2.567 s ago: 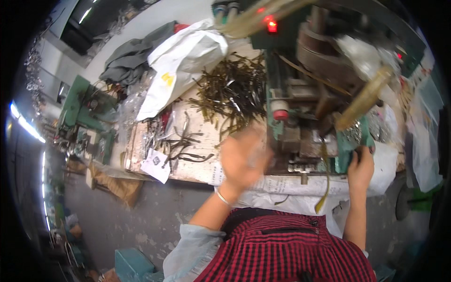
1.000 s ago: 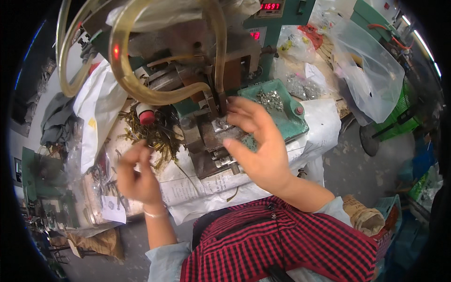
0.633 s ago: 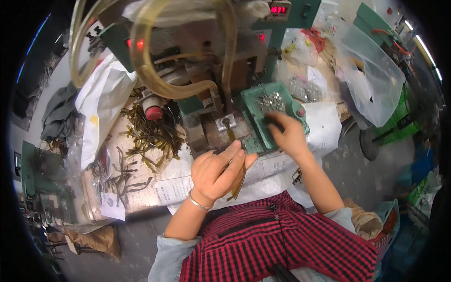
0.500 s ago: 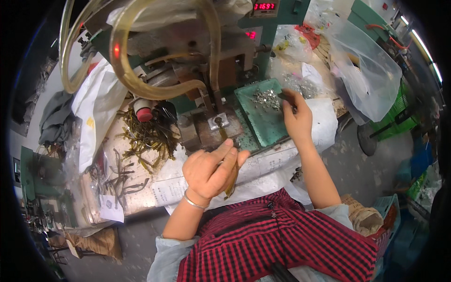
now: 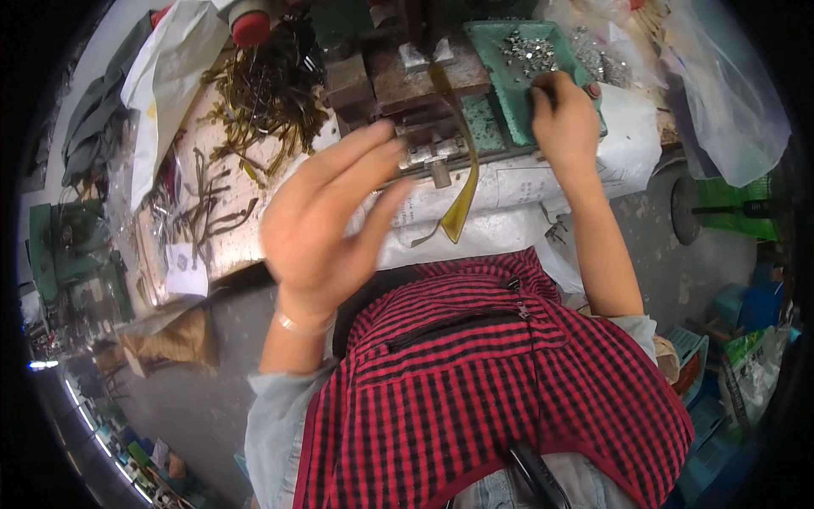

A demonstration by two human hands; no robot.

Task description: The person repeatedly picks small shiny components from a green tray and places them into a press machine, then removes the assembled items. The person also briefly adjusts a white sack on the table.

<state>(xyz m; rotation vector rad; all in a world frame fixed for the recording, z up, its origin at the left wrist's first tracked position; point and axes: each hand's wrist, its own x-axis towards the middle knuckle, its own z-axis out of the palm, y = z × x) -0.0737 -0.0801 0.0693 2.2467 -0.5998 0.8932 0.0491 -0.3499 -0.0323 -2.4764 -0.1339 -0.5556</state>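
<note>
An olive-green translucent eyeglass temple juts toward me from the small metal fixture on the machine's block, its wide curved end hanging over the bench edge. To its left, my left hand is in the air, fingers stretched out and slightly blurred, apart from the temple. My right hand rests over the right side of the green tray, fingers curled in and thumb near them. Whatever those fingertips hold is hidden. Small shiny metal parts lie heaped in the tray's far part, just beyond the fingertips.
A pile of similar olive temples lies left of the machine, with darker strips nearer. A red button stands above the pile. Clear plastic bags hang at the right. White paper covers the bench's front edge.
My left hand has let go of the temple and drawn back left, its fingers spreading. My right hand's fingers have curled in at the tray. The view has tilted downward.
</note>
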